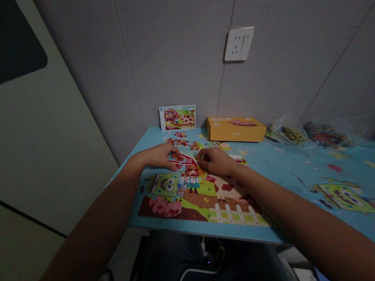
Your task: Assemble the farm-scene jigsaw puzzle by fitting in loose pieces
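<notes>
A partly assembled farm jigsaw puzzle (194, 199) lies on the table in front of me, showing a farmer, a cow, a pig and a white fence. At its upper left, my left hand (162, 156) curls its thumb and fingers around a red-and-white puzzle piece (178, 160) of the barn roof. Close by on the right, my right hand (218, 160) rests at the puzzle's upper part with thumb and forefinger bent together. Anything between those fingertips is hidden. Loose puzzle pieces (180, 134) lie beyond both hands.
A picture card (178, 117) of the farm leans against the wall. Right of it stands a yellow box (236, 129). Clear plastic bags (291, 133) holding pieces lie along the wall. The blue table (280, 170) has printed cartoon figures. A white cable (193, 271) crosses my lap.
</notes>
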Available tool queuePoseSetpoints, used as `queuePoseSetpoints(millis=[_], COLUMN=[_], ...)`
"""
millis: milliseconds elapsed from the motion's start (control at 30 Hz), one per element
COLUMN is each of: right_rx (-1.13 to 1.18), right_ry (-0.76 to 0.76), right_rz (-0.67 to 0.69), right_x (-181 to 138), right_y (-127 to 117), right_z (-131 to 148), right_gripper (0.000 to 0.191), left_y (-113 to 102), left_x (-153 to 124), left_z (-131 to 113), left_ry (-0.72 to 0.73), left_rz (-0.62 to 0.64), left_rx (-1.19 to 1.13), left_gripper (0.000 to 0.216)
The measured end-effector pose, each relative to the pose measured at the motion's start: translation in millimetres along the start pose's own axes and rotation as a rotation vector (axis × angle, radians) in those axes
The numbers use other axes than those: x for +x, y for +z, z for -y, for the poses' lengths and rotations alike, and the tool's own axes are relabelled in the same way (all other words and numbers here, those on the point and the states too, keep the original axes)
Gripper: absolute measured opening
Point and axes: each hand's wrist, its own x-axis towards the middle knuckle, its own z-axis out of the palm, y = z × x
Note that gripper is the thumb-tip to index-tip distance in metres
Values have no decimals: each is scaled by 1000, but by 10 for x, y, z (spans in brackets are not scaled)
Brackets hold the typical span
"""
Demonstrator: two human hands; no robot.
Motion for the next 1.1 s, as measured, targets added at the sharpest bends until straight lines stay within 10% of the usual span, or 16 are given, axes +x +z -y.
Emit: queuePoseSetpoints(millis=[1100], right_rx=[1], right_ry=[-7], right_rz=[-8], right_x=[7], right_y=[21], right_z=[-19], right_gripper=[19], left_y=[68], left_x=[17], left_z=[-44], left_ry=[40], left_rz=[-27], left_rx=[20], left_gripper=[45])
